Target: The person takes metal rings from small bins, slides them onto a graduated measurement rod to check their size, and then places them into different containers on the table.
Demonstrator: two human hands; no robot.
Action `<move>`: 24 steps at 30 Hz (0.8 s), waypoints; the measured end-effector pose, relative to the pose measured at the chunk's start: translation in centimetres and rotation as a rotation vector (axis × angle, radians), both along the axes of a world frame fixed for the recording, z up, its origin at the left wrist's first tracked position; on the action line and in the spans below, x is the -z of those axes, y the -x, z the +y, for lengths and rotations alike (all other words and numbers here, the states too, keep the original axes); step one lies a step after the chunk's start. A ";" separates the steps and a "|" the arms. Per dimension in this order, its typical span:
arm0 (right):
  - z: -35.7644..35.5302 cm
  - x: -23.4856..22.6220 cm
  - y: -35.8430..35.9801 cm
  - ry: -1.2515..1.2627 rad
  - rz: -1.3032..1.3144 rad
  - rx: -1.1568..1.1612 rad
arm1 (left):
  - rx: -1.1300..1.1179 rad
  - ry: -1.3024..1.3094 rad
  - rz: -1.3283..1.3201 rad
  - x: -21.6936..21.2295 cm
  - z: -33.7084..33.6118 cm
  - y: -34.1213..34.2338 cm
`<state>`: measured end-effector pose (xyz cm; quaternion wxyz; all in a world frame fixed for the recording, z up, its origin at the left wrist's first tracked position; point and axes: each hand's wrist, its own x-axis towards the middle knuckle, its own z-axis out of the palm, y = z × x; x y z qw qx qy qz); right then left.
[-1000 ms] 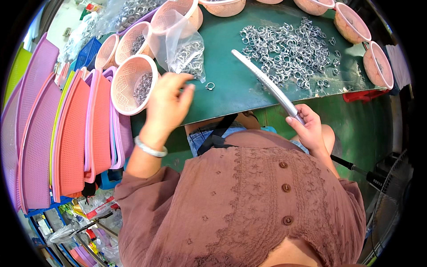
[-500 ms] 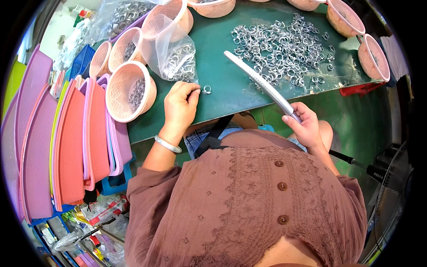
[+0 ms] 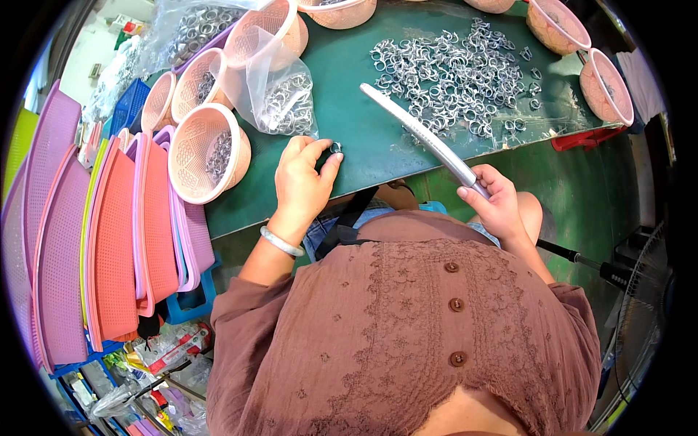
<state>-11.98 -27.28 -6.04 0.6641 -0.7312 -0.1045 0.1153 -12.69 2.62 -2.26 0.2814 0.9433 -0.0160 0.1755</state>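
My left hand (image 3: 299, 183), with a pale bangle at its wrist, is at the table's front edge. Its thumb and index finger pinch a small silver ring (image 3: 336, 147) at their tips. In my right hand (image 3: 499, 205) is the handle of a metal ring mandrel (image 3: 425, 136), a long tapered stick slanting up and left over the table. Past the mandrel, a wide pile of silver rings (image 3: 465, 73) is spread out. A clear plastic bag (image 3: 289, 105) of rings lies just beyond my left hand.
Peach plastic baskets (image 3: 190, 174), some with rings inside, line the left and far edges of the green table (image 3: 349, 65). Another basket (image 3: 607, 87) stands at the right end. Stacked purple and coral trays (image 3: 116, 247) rise at the left. A fan (image 3: 640, 305) stands at lower right.
The ring that lay beside my left fingertips is now between thumb and index finger. My left hand has shifted slightly right; my right hand keeps the mandrel in nearly the same pose.
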 end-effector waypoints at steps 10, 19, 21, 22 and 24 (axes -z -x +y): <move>0.0 -0.1 0.1 -0.011 0.021 0.008 | 0.008 0.128 0.009 0.0 -0.4 0.0; 0.1 0.0 0.1 -0.045 0.047 -0.001 | 0.118 1.698 0.270 -0.4 1.1 -0.4; 0.2 -0.5 0.1 -0.045 0.048 -0.010 | 0.132 1.821 0.273 -0.5 1.6 -0.5; 0.2 -0.5 0.1 -0.044 0.046 -0.004 | 0.143 1.884 0.278 -0.5 1.7 -0.6; 0.2 -0.6 0.2 -0.042 0.044 0.007 | 0.155 1.903 0.285 -0.7 1.6 -0.7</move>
